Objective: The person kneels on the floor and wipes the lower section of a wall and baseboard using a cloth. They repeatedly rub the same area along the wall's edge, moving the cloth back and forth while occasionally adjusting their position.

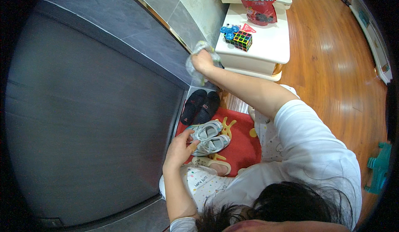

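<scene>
My right hand (203, 60) is closed on a crumpled pale cloth (195, 71) with yellow-green patches, against the tiled wall beside the white cabinet. Over a pair of light grey-white sneakers (208, 131), my left hand (179, 149) has its thumb and fingers apart at their toe end; whether it touches them I cannot tell. The sneakers lie side by side on a red mat (241, 141) with yellow figures. A pair of black slides (204, 107) rests at the mat's upper left corner, below the cloth.
The white cabinet (258, 54) holds a red snack bag (261, 4), a puzzle cube (243, 41) and a blue fidget spinner (229, 31). A large dark door panel (93, 116) stands at left. My foot wears a beige clog (202, 161). A teal plastic object (378, 168) is on the wooden floor at right.
</scene>
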`<state>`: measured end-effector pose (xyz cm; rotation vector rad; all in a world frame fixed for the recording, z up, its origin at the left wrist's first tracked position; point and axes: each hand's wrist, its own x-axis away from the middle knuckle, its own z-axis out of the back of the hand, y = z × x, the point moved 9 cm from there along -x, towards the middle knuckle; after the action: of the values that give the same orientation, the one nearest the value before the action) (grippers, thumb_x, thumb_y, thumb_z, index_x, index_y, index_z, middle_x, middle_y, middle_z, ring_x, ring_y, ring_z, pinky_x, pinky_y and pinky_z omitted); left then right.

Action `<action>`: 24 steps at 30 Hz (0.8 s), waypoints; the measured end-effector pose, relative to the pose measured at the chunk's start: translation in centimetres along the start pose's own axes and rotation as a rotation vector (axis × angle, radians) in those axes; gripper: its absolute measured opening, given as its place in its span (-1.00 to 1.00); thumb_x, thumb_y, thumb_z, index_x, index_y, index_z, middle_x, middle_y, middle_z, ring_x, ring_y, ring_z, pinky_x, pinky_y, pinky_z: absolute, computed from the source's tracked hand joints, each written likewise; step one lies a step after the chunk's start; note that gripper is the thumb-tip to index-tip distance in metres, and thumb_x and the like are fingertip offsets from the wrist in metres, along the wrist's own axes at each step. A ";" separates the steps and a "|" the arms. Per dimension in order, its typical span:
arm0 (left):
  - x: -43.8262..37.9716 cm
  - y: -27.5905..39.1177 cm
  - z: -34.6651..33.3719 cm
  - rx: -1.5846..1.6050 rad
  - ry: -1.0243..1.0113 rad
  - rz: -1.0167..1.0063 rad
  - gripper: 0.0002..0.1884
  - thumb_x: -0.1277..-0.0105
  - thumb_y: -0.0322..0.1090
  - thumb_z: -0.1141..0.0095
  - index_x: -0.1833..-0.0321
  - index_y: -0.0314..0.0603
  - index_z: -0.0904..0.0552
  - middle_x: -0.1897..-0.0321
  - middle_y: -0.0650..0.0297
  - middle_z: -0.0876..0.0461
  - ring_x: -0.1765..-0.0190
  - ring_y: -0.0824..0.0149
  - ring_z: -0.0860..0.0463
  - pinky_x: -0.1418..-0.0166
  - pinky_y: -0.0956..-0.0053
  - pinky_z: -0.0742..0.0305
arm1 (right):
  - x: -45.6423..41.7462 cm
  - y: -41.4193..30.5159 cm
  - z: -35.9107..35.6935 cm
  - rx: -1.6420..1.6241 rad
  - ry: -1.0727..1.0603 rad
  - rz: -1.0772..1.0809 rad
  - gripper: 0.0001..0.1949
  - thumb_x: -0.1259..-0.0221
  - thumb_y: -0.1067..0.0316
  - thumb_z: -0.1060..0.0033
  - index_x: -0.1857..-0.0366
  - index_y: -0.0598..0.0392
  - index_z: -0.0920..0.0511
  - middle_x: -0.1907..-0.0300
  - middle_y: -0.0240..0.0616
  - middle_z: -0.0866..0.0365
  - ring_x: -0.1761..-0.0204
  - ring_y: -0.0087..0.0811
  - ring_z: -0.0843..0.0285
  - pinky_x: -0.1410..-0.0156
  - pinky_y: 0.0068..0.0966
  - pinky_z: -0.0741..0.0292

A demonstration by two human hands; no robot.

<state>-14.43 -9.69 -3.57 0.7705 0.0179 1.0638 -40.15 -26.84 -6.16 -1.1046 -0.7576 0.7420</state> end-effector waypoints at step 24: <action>0.5 -0.1 0.0 -0.035 0.001 0.015 -0.57 -0.26 -0.27 -0.35 -0.15 -0.26 -0.62 0.26 -0.01 -0.71 0.19 0.06 -0.71 0.05 0.24 -0.58 | 6.9 -14.7 4.7 -0.099 0.291 0.936 -0.57 -0.06 0.45 -0.19 -0.05 0.32 -0.41 -0.19 0.17 -0.36 -0.24 0.24 -0.29 -0.40 -0.03 -0.35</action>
<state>-14.11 -9.30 -3.48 0.7392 -0.0057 1.0763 -38.27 -22.84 10.17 -1.6276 0.0176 1.2854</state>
